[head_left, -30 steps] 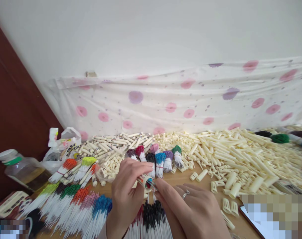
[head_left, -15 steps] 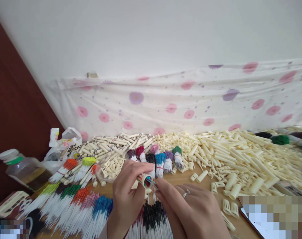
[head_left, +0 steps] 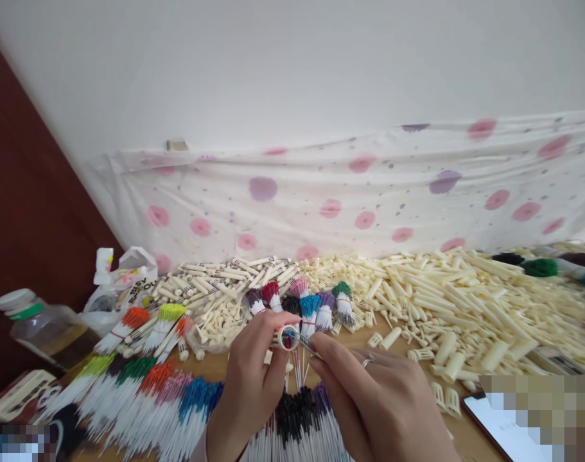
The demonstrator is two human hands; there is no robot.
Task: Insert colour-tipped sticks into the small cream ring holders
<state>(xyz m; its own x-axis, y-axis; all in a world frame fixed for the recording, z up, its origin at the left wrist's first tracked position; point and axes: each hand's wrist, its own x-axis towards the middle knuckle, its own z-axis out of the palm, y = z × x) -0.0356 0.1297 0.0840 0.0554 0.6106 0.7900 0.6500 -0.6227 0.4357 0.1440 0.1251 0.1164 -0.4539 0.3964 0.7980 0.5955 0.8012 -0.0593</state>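
Observation:
My left hand (head_left: 251, 369) pinches a short cream pen barrel (head_left: 280, 338) between thumb and fingers, its round open end facing me. Coloured tips, red and blue among them, show inside the opening. Slim metal tweezers (head_left: 307, 344) are gripped in my right hand (head_left: 379, 391), which wears a ring. Their points reach the barrel's mouth; whether they grip a tip inside I cannot tell. Thin white refill tubes hang below the barrel. Under my hands lie black-tipped pen refills (head_left: 296, 410), and to the left blue-tipped refills (head_left: 200, 401).
Bundled refills (head_left: 310, 314) in several colours stand behind my hands. Heaps of cream pen parts (head_left: 431, 295) spread across the back and right. On the left are a bottle (head_left: 46, 330) and a plastic bag (head_left: 121, 292); a phone (head_left: 489, 417) lies at the right front.
The barrel's open end has turned more squarely towards me. My right hand has shifted slightly right and down, and the tweezers now slant into the opening from the right.

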